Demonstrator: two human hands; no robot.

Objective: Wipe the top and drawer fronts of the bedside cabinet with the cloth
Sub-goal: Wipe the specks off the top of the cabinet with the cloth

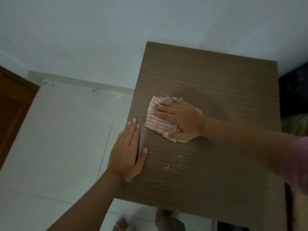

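Observation:
I look straight down on the brown wood-grain top of the bedside cabinet (216,80). A folded white cloth with red checks (158,124) lies near the top's left middle. My right hand (180,119) lies flat on the cloth, its fingers spread and pointing left, pressing it onto the wood. Along the cabinet's left edge my left hand (128,152) lies flat, fingers straight and pointing away from me. White crumbs and dust (171,164) speckle the wood just in front of the cloth. The drawer fronts are hidden from this angle.
A pale wall (100,30) stands behind the cabinet. Light floor tiles (58,139) spread to the left, with a brown wooden door (11,105) at the far left. My bare feet (166,220) show below the cabinet's front edge. Something dark (293,90) sits at the cabinet's right.

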